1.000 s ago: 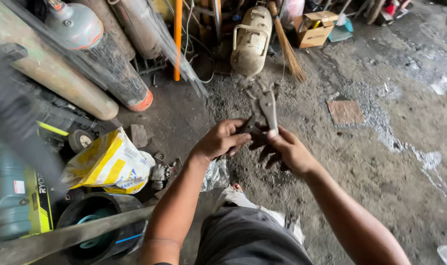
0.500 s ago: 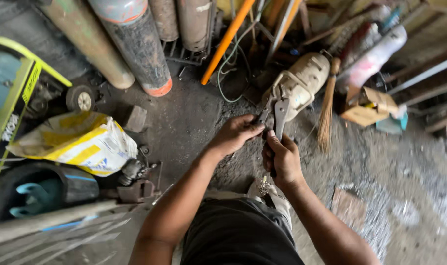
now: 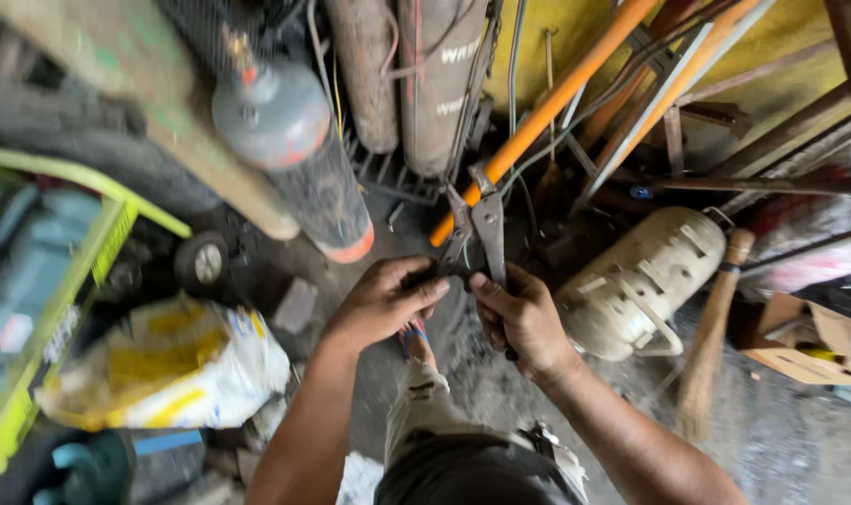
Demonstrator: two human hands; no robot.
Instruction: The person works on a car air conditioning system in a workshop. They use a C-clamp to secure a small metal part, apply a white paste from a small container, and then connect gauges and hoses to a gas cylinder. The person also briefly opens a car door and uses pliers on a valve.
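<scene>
Orange pole [image 3: 547, 103], yellow-white sack [image 3: 168, 365]

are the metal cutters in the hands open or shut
Open, slightly. The cutters show two blades splayed into a narrow V with a gap at the tips. Left hand and right hand each grip a handle.

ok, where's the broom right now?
Head view, right side: the broom stands on the floor just right of the cream tank, left of the cardboard box.
</scene>
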